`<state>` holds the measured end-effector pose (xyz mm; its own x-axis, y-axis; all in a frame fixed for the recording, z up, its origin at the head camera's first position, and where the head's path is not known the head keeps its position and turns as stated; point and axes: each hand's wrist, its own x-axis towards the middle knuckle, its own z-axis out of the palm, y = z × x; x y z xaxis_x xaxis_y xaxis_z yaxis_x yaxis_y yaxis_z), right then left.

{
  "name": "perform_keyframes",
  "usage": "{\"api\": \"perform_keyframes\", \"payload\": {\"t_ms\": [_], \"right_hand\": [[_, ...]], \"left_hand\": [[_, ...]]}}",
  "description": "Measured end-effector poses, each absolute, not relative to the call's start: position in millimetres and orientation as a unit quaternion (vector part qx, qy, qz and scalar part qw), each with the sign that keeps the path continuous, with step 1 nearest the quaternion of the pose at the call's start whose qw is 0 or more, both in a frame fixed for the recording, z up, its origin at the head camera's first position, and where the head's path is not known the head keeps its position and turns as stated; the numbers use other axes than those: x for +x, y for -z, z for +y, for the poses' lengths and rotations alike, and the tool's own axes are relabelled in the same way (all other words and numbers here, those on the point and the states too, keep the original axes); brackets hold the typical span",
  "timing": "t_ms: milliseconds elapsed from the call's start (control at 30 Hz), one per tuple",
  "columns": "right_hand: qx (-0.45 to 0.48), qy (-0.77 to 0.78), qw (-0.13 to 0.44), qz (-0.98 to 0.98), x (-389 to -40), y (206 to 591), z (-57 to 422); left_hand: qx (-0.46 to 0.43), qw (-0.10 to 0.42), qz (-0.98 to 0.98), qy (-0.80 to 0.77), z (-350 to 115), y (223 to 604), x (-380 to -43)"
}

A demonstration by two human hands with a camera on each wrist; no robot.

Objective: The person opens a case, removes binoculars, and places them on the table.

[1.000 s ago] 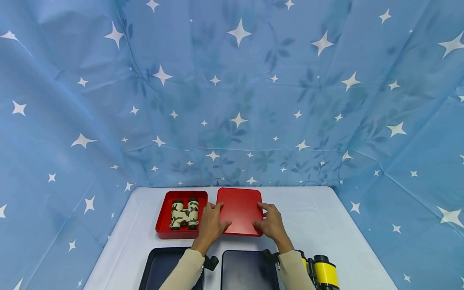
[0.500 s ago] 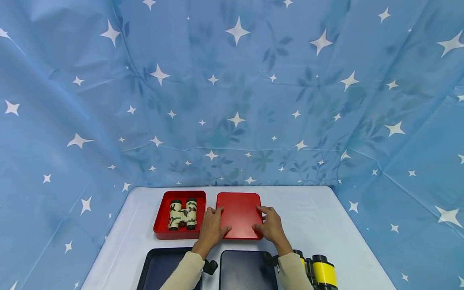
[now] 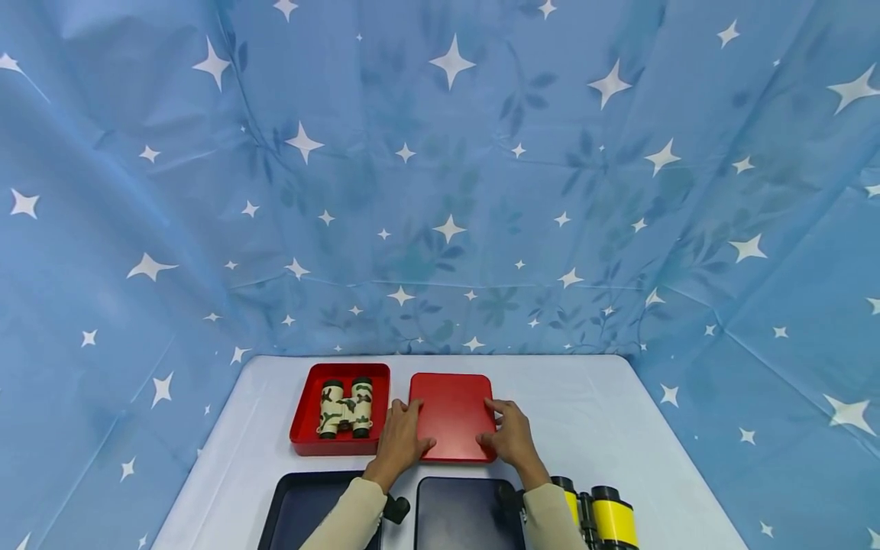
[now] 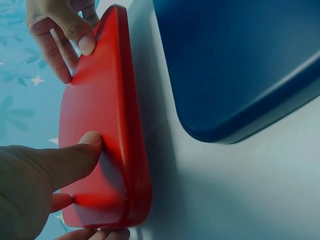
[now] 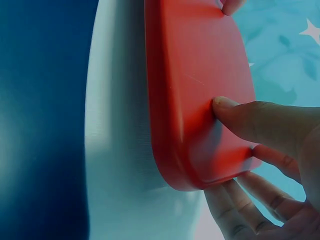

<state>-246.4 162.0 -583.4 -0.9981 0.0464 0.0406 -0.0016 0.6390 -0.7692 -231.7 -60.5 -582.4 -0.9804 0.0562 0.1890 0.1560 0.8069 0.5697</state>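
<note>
A smooth, shallow red box lid (image 3: 454, 418) with rounded corners lies between my hands, its flat face up. My left hand (image 3: 399, 439) grips its left side, thumb (image 4: 91, 138) on the face and fingers along the edge. On the opposite side my right hand (image 3: 512, 437) holds it the same way, thumb (image 5: 226, 104) on top and fingertips against the side wall. In both wrist views the lid's near edge is close over the white tabletop, with a shadow beside it. To its left stands an open red box (image 3: 338, 448) with camouflage binoculars (image 3: 331, 406) in it.
Nearer me are an open black tray (image 3: 312, 504) at left and a flat dark lid-like piece (image 3: 467, 516) at centre, both partly cut off. Yellow and black binoculars (image 3: 614, 522) lie at right, partly behind my sleeve. A blue star-patterned curtain (image 3: 440, 191) hangs behind the white table (image 3: 564, 412).
The red lid has come down and slightly toward me, held by both hands throughout. The red box and the binoculars keep their places on the table.
</note>
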Motion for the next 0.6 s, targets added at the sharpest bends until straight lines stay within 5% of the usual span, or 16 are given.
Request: {"api": "perform_keyframes", "payload": {"t_ms": [600], "right_hand": [[-0.025,-0.402,0.016,-0.915,-247.1,594.5,158.5]], "left_hand": [[-0.049,0.051,-0.957,0.281,-59.4,595.9,-235.1]]}}
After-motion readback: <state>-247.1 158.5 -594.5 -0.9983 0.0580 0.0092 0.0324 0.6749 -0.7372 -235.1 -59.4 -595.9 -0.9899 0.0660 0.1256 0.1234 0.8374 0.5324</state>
